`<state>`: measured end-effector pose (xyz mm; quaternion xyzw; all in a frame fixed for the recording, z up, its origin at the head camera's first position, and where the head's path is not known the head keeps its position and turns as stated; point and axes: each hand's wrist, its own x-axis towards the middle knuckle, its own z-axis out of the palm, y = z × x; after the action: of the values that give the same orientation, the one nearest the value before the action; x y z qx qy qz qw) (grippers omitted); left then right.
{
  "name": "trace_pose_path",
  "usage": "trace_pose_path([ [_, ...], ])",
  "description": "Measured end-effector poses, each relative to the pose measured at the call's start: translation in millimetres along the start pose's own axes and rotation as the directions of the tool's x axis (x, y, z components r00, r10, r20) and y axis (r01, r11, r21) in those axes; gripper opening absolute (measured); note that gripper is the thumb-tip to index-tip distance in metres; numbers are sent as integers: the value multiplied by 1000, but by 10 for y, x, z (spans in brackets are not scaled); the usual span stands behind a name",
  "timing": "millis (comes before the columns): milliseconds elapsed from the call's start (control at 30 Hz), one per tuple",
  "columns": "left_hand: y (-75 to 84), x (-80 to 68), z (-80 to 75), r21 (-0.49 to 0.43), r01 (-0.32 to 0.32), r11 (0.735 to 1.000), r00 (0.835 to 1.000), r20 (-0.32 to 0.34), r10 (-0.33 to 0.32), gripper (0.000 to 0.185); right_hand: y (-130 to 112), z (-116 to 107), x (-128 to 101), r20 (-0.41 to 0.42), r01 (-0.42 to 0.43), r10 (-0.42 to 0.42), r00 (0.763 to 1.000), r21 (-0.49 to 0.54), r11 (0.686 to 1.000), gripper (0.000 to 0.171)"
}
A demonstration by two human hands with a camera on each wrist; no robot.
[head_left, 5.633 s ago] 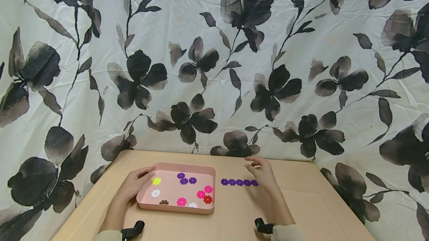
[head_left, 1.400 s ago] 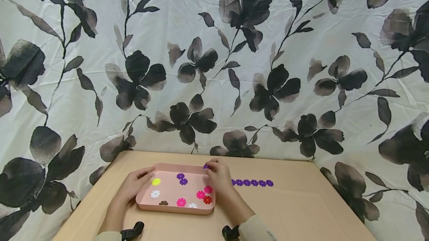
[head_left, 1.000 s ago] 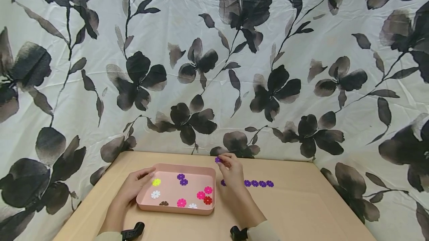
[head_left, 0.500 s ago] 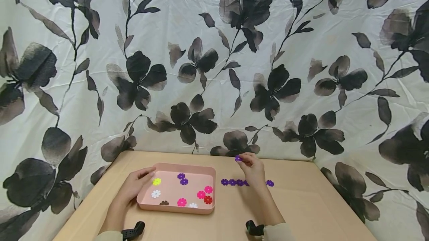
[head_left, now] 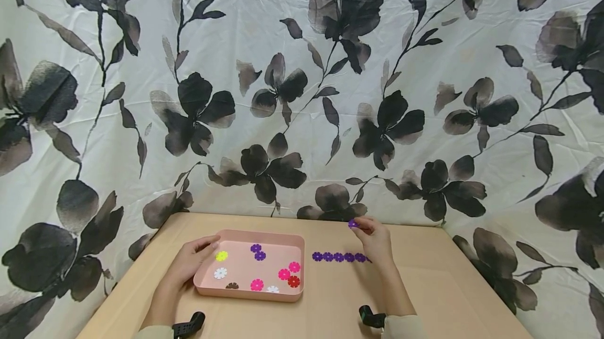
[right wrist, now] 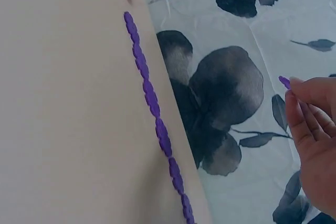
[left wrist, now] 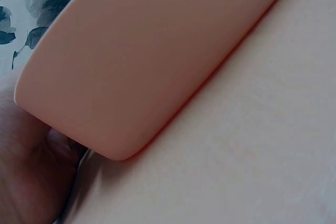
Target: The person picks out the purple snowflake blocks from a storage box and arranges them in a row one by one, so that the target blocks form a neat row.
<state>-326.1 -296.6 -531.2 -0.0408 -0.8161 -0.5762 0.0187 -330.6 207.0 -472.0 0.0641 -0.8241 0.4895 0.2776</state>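
In the head view a shallow pink tray [head_left: 250, 294] lies on the table with small flower-shaped pieces in it. My left hand [head_left: 191, 258] grips its left end, fingers over the rim; in the left wrist view the hand [left wrist: 31, 161] shows beside the tray's outer wall [left wrist: 142, 66]. Between thumb and fingertips, my right hand [head_left: 375, 239] pinches a purple flower piece [head_left: 353, 223], raised above the table. Below that hand runs a row of purple flower pieces [head_left: 338, 257], its right end hidden by the hand and wrist. The right wrist view shows the row [right wrist: 150, 98] edge to edge.
Inside the tray are two purple flowers [head_left: 257, 252], a yellow one [head_left: 221, 256], white ones [head_left: 220, 273], pink ones [head_left: 257, 285], a red one [head_left: 293, 281] and a brown one [head_left: 232, 285]. A floral cloth [head_left: 302, 93] hangs behind the table [head_left: 453, 286].
A purple flower has left the tray in my right hand, which has moved rightward from the tray to over the row. The row is longer than in the oldest frame. My left hand stays put.
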Motion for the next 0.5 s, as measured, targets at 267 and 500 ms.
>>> trace_pose_path([
  [267,3,-1,2,-1,0,1000,1000,2,0,54,117,-213,13,26,-88,87,996,24,996,24],
  [500,-9,13,-7,-7,-12,1000,1000,4,12,54,235,-362,24,22,-115,116,993,-13,993,23],
])
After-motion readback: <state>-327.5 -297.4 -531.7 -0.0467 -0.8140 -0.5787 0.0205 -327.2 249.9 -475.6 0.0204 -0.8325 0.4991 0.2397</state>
